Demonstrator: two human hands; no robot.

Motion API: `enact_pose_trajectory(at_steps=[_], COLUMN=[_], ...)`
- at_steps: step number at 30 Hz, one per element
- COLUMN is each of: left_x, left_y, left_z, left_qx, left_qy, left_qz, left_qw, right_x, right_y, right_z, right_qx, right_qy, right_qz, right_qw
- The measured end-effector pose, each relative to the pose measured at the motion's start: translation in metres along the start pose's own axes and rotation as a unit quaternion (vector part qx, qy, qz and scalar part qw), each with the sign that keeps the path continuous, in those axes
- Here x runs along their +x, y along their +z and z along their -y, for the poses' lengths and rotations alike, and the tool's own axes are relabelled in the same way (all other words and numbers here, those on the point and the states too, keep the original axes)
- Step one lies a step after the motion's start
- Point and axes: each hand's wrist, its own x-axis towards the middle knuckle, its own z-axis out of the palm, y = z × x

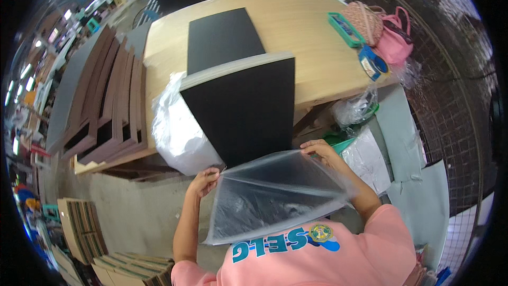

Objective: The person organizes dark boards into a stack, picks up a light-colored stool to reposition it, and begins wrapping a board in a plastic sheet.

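Black board (246,111) half inside clear bag (275,196) (glossy, crinkled); left hand (203,181), right hand (319,150) pinch bag mouth.

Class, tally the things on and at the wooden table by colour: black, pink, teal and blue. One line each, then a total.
Black boards: 2, one flat on the table, one going into the clear bag
Pink bags: 2
Teal tray: 1
Blue tape dispenser: 1
Total: 6
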Motion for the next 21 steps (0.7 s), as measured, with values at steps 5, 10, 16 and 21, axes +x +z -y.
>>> enact_pose_trajectory(at_steps=[5, 10, 16, 21], left_x=[0.051, 0.074, -0.028, -0.079], left_y=[-0.016, -0.033, -0.004, -0.015], left_z=[0.020, 0.032, -0.039, -0.189], left_qx=[-0.093, -0.082, 0.553, 0.362], left_qy=[-0.031, 0.064, 0.119, 0.444], left_qz=[-0.037, -0.094, 0.015, -0.396], left_qw=[0.995, 0.990, 0.824, 0.718], right_x=[0.052, 0.099, 0.125, 0.043], right_y=[0.007, 0.021, -0.040, -0.030], right_z=[-0.018, -0.040, -0.081, 0.060], right_qx=[-0.087, -0.128, -0.233, -0.531], right_qy=[0.032, -0.095, -0.133, -0.042], right_qz=[-0.041, -0.071, -0.174, 0.115], right_qw=[0.995, 0.985, 0.948, 0.838])
